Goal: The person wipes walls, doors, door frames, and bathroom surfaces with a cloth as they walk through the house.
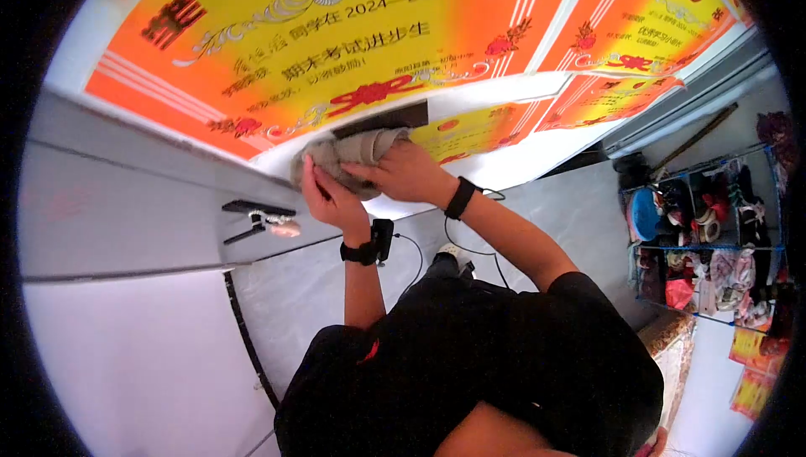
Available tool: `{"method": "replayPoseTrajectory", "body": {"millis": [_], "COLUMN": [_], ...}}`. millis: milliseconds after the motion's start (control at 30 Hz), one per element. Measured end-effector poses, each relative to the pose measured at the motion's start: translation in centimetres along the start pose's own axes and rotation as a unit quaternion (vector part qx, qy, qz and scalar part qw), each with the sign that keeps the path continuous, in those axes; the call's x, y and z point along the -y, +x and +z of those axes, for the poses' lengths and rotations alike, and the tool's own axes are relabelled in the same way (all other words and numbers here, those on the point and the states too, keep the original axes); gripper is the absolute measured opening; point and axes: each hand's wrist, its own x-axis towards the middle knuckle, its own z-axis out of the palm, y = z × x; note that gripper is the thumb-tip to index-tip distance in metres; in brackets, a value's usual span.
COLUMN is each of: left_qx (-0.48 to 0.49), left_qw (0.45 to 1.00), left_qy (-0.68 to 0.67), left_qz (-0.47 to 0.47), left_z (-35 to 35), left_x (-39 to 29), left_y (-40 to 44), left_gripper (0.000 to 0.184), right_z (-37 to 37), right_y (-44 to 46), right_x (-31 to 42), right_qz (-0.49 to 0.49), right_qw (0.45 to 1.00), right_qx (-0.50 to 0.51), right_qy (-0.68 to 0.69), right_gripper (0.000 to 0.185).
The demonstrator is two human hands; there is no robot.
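Note:
A grey-brown cloth (369, 148) is bunched up against the white wall, below a large award certificate. My right hand (407, 173) grips its right side, with the fingers bent over the folds. On the lower left, my left hand (332, 201) pinches the cloth, thumb and fingers pointing up. Just above the cloth, a dark flat rectangular piece (382, 118) shows on the wall, partly hidden by the folds. Black bands circle both wrists, and a small black device (383, 241) with a cable sits at the left one.
Orange and yellow certificates (336, 45) cover the wall. To the left, a grey door (151, 205) has a black handle (256, 207) with a beaded charm (281, 226). A blue-framed rack (705, 247) holding shoes and other items stands at right on the grey tiled floor (554, 213).

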Motion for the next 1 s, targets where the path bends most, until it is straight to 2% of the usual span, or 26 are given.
{"method": "replayPoseTrajectory", "body": {"millis": [100, 233, 300, 333, 433, 467, 533, 600, 700, 733, 800, 833, 867, 933, 1000], "left_qx": [-0.044, -0.058, -0.020, -0.011, -0.005, -0.003, 0.024, 0.054, 0.111, 0.118, 0.176, 0.175, 0.178, 0.181, 0.213], "left_qw": [0.998, 0.998, 0.999, 0.999, 0.987, 0.987, 0.974, 0.975, 0.984, 0.983, 0.975, 0.974, 0.975, 0.973, 0.965], "left_qy": [-0.007, -0.031, 0.038, 0.033, 0.051, 0.045, -0.019, -0.022, -0.042, -0.050, -0.062, -0.066, -0.074, -0.092, -0.142], "left_qz": [-0.047, -0.026, 0.024, 0.020, 0.151, 0.153, 0.223, 0.212, 0.133, 0.133, 0.119, 0.125, 0.113, 0.108, 0.049], "left_z": [0.8, 0.7, 0.3, 0.4, 1.0, 1.3, 1.4, 1.5, 2.9, 3.7, 4.6, 5.3, 6.0, 7.9, 9.9], "left_x": [1.4, 2.1, 1.4, 1.4, 0.8, 0.5, -0.1, -0.7, -2.3, -2.8, -3.6, -4.1, -4.6, -5.8, -7.1], "left_y": [-0.7, -0.9, -0.9, -1.3, -2.0, -2.2, -3.1, -4.3, -6.0, -6.4, -7.5, -8.1, -8.8, -10.9, -13.1], "left_gripper": [0.021, 0.019, 0.018, 0.018, 0.015, 0.015, 0.015, 0.016, 0.019, 0.020, 0.018, 0.018, 0.019, 0.019, 0.021], "right_z": [1.1, -0.2, 0.0, -0.3, -1.6, -2.1, -2.5, -2.7, -4.3, -5.0, -6.5, -7.0, -8.0, -10.7, -13.2], "right_y": [-0.1, -0.9, -1.7, -2.1, -3.0, -3.3, -3.7, -4.5, -6.3, -7.2, -9.1, -9.6, -10.3, -12.0, -14.4], "right_x": [-0.8, -0.9, -1.2, -1.2, -1.3, -1.3, -1.8, -2.4, -3.5, -3.7, -4.3, -5.0, -5.7, -6.9, -8.2], "right_qz": [-0.009, 0.001, -0.014, -0.005, 0.013, 0.023, 0.034, 0.057, 0.086, 0.088, 0.266, 0.227, 0.225, 0.151, 0.144], "right_qw": [0.999, 0.999, 0.997, 0.998, 0.998, 0.998, 0.998, 0.993, 0.992, 0.991, 0.960, 0.970, 0.971, 0.977, 0.972], "right_qx": [0.024, -0.016, -0.070, -0.066, -0.064, -0.058, -0.052, -0.104, -0.093, -0.098, 0.052, -0.042, -0.047, -0.148, -0.187], "right_qy": [-0.036, -0.028, -0.017, -0.022, -0.020, -0.013, -0.009, 0.013, 0.016, 0.014, 0.077, 0.071, 0.065, 0.002, -0.004], "right_gripper": [0.041, 0.044, 0.046, 0.046, 0.047, 0.047, 0.048, 0.057, 0.059, 0.059, 0.059, 0.061, 0.061, 0.060, 0.055]}}
